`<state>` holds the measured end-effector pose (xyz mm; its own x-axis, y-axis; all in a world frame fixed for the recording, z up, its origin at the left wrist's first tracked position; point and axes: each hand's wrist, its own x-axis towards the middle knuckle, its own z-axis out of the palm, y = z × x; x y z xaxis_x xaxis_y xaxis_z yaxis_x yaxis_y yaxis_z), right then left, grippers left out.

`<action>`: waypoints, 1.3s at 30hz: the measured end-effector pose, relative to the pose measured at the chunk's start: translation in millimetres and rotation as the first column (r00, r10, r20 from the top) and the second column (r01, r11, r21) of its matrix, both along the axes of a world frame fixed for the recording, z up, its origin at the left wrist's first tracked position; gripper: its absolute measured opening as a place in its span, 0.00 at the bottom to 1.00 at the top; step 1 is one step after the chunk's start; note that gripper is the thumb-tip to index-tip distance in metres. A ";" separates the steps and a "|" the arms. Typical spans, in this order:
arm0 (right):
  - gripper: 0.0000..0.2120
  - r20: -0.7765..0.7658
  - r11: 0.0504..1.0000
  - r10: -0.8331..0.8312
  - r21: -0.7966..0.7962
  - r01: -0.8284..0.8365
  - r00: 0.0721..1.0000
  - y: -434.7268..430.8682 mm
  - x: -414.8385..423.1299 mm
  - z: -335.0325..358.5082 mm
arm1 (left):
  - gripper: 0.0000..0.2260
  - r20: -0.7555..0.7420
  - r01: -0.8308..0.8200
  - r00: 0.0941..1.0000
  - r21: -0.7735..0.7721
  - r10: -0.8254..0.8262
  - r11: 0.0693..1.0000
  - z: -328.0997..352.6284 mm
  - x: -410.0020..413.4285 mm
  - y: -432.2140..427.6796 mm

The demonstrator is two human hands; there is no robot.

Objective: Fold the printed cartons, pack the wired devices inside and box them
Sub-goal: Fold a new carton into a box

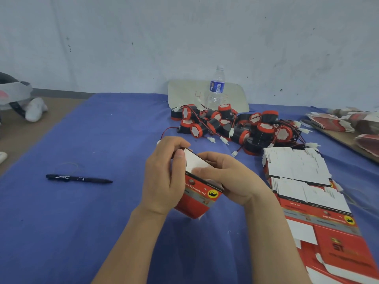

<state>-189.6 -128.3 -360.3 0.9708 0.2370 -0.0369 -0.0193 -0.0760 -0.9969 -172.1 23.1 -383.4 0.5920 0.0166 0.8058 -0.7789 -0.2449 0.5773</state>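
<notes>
a person's left hand (pixel 164 177) and right hand (pixel 231 179) each had a closed grip on a red printed carton (pixel 196 201), held above the blue table (pixel 102 130), near centre. its small print ran upside down and unreadable beside a yellow badge (pixel 212 194). flat cartons (pixel 297 171) lay right, one lettered "st". wired devices (pixel 235 126) were heaped farther back, before a water bottle (pixel 217 87) with a blurred label.

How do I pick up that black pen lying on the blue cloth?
Pinch the slim black plastic pen around the middle of its barrel, coming straight down from above. It lies flat on the blue cloth, long side left to right, with room in front and behind for fingertips.
</notes>
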 end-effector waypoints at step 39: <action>0.38 -0.229 0.818 -0.227 0.483 0.313 0.946 0.4 10.4 -8.4 | 0.23 -0.421 0.089 0.902 -0.021 -0.090 0.996 -8.8 14.8 0.6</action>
<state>-179.2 -127.8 -368.8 0.9902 -0.0073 -0.1396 -0.1199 0.4692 -0.8749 -157.2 23.7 -392.2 0.8753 -0.0514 0.4808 -0.4815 -0.1844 0.8569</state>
